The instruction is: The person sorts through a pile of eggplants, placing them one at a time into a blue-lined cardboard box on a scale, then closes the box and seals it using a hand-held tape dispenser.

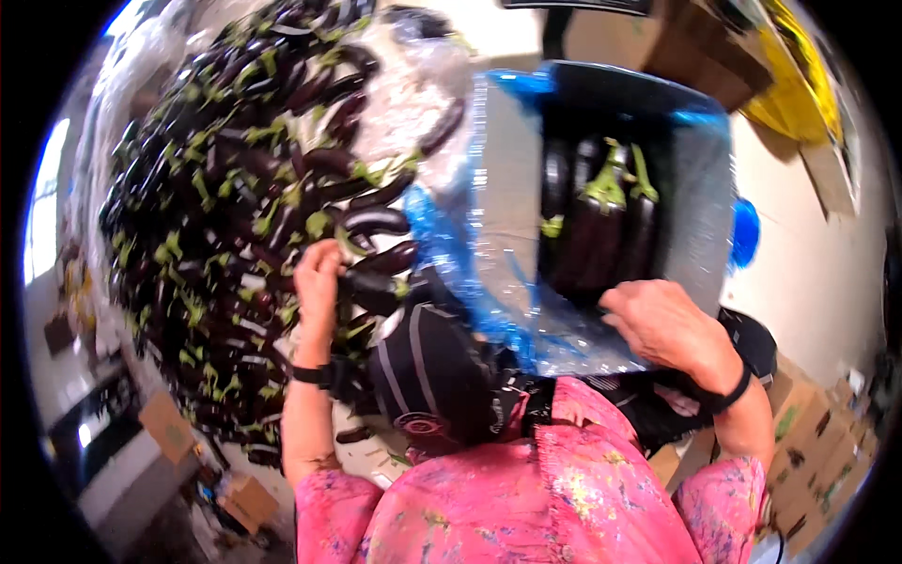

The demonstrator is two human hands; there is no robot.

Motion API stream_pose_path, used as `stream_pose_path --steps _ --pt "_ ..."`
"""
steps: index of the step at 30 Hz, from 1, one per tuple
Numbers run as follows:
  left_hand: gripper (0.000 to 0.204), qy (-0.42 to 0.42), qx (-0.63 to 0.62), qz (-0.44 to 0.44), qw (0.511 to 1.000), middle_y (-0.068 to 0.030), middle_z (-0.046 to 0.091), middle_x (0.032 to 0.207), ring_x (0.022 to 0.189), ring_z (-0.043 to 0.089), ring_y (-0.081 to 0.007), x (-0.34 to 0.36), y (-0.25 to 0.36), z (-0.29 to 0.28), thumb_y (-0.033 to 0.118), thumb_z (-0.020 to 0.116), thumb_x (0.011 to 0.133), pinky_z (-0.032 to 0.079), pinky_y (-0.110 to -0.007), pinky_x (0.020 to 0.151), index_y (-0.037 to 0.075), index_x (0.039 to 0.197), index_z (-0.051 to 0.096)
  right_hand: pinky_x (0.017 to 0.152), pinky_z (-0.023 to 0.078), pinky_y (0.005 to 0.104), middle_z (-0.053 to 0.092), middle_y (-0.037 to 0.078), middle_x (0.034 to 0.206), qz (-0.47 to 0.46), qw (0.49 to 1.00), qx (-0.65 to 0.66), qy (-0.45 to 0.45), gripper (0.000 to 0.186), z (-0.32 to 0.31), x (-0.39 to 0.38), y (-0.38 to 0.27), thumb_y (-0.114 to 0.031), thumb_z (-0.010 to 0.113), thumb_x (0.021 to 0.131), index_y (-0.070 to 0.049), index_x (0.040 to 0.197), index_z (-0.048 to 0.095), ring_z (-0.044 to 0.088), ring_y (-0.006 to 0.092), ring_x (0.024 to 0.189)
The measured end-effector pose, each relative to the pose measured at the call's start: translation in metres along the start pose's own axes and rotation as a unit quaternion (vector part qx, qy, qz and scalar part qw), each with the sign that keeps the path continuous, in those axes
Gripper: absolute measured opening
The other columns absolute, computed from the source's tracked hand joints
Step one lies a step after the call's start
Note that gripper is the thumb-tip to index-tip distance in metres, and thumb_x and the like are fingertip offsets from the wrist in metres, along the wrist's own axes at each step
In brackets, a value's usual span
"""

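My left hand [318,274] is at the right side of a big heap of dark eggplants [235,169] with green stems. Its fingers are curled in beside a dark eggplant [374,291]; whether they grip it is hard to see. A curved eggplant [376,222] lies just beyond the fingertips. My right hand [662,324] hangs over the near part of a cardboard box [507,188] lined with blue plastic film [515,320]. Its fingers are bent and drawn together, and what lies between them is hidden. Inside the box, several eggplants [601,235] lie lengthwise, most stems toward the far end.
My knees [437,367] are close to the heap and the box. Clear plastic sheeting [141,75] edges the heap at the left. A blue round object [745,233] is right of the box. Flattened cardboard [813,442] lies at the lower right, a yellow bag [789,85] at the upper right.
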State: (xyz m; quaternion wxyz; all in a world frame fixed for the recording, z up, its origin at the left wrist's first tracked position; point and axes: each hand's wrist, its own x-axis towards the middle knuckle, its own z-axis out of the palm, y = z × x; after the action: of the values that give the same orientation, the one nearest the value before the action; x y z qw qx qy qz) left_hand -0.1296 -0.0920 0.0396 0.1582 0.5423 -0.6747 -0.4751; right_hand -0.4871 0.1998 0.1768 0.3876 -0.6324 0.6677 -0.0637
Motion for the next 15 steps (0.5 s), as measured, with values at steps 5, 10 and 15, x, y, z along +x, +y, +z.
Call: stream_pose_path --steps 5,10,15 --pt "0.024 0.170 -0.139 -0.149 0.964 -0.0032 0.060 0.086 0.074 0.056 -0.0101 -0.044 -0.097 0.011 0.008 0.058 0.086 0.047 -0.023 0.061 -0.002 0.108 0.059 0.070 0.046 0.0456 0.057 0.018 0.084 0.083 0.990 -0.100 0.059 0.023 -0.008 0.001 0.007 -0.010 0.064 0.078 -0.002 0.097 0.054 0.057 0.0368 0.082" --pt "0.041 0.208 -0.101 -0.163 0.959 -0.0100 0.064 0.098 0.089 0.060 -0.0184 -0.056 -0.147 0.050 0.018 0.071 0.078 0.048 -0.032 0.082 -0.004 0.110 0.056 0.074 0.047 0.0459 0.059 0.019 0.089 0.102 0.990 -0.099 -0.001 0.033 -0.010 0.014 0.008 -0.011 0.062 0.081 -0.001 0.111 0.054 0.058 0.0386 0.088" --pt "0.051 0.256 0.015 -0.223 0.940 -0.0095 0.063 0.099 0.089 0.060 -0.0207 -0.043 -0.173 0.093 0.022 0.078 0.072 0.049 -0.032 0.077 0.001 0.112 0.055 0.073 0.047 0.0471 0.059 0.022 0.089 0.097 0.992 -0.078 -0.007 0.032 -0.009 0.028 0.005 -0.009 0.060 0.081 0.000 0.112 0.055 0.058 0.0407 0.085"
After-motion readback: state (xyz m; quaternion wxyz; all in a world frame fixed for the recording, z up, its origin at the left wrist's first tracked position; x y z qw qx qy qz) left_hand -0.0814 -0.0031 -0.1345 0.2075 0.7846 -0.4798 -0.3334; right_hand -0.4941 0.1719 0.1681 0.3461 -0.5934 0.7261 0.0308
